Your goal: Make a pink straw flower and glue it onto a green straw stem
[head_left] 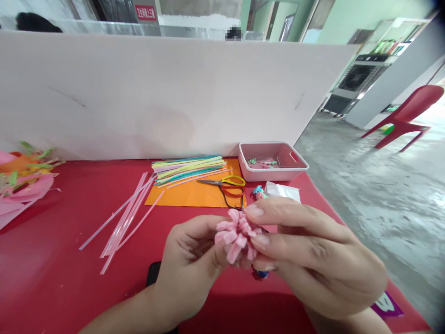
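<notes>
A fuzzy pink flower (236, 236) with many short looped petals is held up between my two hands, above the near part of the red table. My left hand (191, 269) pinches it from the left and below with thumb and fingers. From the right, the fingertips of my right hand (323, 255) press against its petals. Its underside is hidden by my fingers. Just beyond my right fingertips lie a small blue and pink fuzzy piece (259, 192) and a white packet (282, 191). Part of a dark blue object (262, 274) shows beneath my right hand.
Scissors (222, 183) and a bundle of coloured fuzzy stems (189, 170) lie on an orange sheet (194, 199). Pink strips (127, 218) lie left of it. A pink bin (274, 174) stands back right, against a white partition (156, 93). Pink paper flowers (34, 185) sit far left.
</notes>
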A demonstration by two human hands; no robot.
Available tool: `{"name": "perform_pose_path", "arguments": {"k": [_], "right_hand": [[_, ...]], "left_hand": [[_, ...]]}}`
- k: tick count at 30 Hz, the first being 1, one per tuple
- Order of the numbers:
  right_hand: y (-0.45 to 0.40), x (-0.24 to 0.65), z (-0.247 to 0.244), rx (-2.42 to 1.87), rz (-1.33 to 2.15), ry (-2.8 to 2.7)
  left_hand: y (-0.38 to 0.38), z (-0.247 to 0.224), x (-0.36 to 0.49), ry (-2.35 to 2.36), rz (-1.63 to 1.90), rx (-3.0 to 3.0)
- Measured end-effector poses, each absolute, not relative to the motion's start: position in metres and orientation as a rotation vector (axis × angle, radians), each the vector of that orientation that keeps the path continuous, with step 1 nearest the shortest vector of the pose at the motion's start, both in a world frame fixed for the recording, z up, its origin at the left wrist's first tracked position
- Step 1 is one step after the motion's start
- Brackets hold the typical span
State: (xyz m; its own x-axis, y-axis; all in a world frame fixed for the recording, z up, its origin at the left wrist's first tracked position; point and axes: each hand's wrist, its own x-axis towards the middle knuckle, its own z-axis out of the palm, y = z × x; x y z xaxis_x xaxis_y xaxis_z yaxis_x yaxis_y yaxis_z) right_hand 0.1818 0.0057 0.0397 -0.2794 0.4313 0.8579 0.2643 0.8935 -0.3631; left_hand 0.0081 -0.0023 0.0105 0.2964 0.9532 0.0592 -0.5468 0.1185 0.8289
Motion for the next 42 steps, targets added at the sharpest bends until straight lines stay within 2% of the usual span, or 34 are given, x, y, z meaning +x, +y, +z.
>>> {"name": "perform_pose_path", "arguments": {"k": [15, 25, 32, 42], "right_hand": [[0.009, 0.185, 0.035, -0.415, 0.271, -1.863], [0.003, 0.182, 0.031, -0.498, 0.277, -1.832], [0.003, 0.183, 0.031, -0.45, 0.345, -1.816], [0.001, 0.179, 0.035, -0.489, 0.26, -1.831]], "left_hand": [[-0.006, 0.009, 0.01, 0.565, 1.239, 0.949], [-0.006, 0.003, 0.007, 0.589, 1.305, 1.398], [-0.003, -0.006, 0.005, 0.552, 1.344, 1.392], [0.005, 0.005, 0.002, 0.543, 1.344, 1.618]]}}
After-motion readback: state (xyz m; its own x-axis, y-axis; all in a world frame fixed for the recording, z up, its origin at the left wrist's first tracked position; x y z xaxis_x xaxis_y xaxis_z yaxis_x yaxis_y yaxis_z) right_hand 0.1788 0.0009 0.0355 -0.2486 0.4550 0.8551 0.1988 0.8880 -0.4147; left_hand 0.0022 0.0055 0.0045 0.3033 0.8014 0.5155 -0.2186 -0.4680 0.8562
